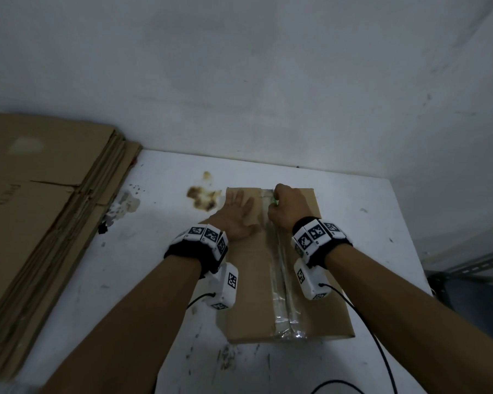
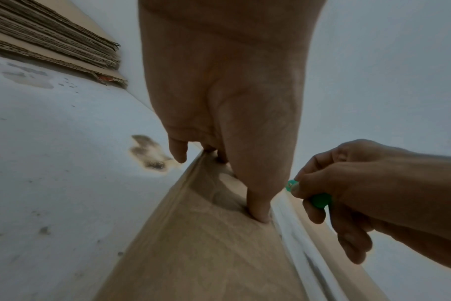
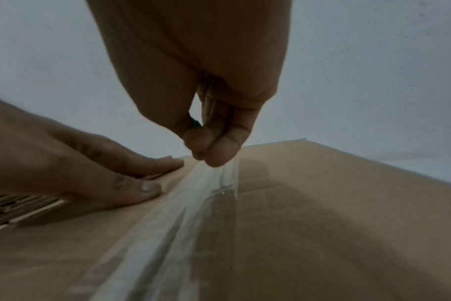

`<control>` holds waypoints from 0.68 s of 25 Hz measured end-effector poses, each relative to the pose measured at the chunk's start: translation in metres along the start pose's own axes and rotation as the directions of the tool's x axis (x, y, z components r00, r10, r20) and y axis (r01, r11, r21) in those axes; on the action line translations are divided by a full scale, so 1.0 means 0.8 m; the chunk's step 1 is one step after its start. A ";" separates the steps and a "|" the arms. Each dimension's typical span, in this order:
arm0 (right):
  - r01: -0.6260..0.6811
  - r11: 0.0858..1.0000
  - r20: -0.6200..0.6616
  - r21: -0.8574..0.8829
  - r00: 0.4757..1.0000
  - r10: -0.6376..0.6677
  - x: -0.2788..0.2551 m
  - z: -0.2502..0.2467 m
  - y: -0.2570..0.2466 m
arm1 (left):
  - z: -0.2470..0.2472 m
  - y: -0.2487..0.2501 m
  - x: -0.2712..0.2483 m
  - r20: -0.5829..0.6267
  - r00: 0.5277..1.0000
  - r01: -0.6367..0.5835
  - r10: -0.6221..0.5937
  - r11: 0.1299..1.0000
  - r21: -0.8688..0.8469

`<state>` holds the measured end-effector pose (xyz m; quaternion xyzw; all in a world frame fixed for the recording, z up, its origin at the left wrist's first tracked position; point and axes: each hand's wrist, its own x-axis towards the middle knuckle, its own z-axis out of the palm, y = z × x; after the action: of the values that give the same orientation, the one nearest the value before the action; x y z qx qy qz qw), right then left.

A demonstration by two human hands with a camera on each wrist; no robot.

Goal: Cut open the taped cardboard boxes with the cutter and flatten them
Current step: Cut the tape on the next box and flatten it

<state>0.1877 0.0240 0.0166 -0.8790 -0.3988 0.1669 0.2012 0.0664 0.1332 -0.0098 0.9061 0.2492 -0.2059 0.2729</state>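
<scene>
— What's over on the left there?

— A stack of flattened cardboard [image 1: 38,211], lying at the left edge of the white table [image 1: 160,280], well apart from the hands. Just right of it, at the far side, there's a brown stain [image 1: 202,197] on the tabletop.

— And the box?

— The box [image 1: 273,268] lies flat in the middle of the table, running from near to far, with a strip of clear tape [image 1: 282,282] down its length. Both hands are at its far end.

— What's the left hand doing?

— The left hand [image 1: 236,220] is spread out, palm down, fingers straight, pressing on the cardboard just left of the tape. The thumb [image 2: 258,205] lies right beside the tape's edge.

— And the right one?

— The right hand [image 1: 289,209] is curled round a green cutter [image 2: 319,200], held over the tape near the box's far edge, just right of the left hand. Only a bit of green shows between the fingers; I can't make out the blade clearly. The right part of the box lies bare beyond that hand.
</scene>
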 end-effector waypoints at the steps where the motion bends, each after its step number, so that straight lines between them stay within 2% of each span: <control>1: -0.010 1.000 0.001 0.010 1.000 0.010 -0.004 -0.002 0.001 | 0.000 0.001 -0.001 -0.002 1.000 -0.006 0.006 1.000 0.007; 7: -0.066 0.998 0.137 0.007 0.989 0.064 -0.069 0.002 0.014 | 0.008 -0.005 0.004 -0.024 1.000 -0.016 0.017 0.998 0.053; 11: -0.070 0.996 0.225 0.054 0.973 0.056 -0.152 -0.002 0.023 | 0.008 -0.004 0.007 -0.019 1.000 -0.011 0.013 0.998 0.065; 15: -0.146 0.975 0.399 0.165 0.914 0.070 -0.238 -0.006 0.034 | 0.010 -0.003 0.009 -0.025 1.000 0.007 -0.005 0.994 0.112; 17: -0.110 0.982 0.380 0.155 0.924 0.043 -0.270 -0.001 0.041 | 0.011 -0.002 0.007 -0.039 0.999 0.020 -0.016 0.993 0.118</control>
<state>0.0732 -0.1619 0.0305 -0.8249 -0.3789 0.3737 0.1905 0.0677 0.1312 -0.0201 0.9222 0.2498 -0.2052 0.2123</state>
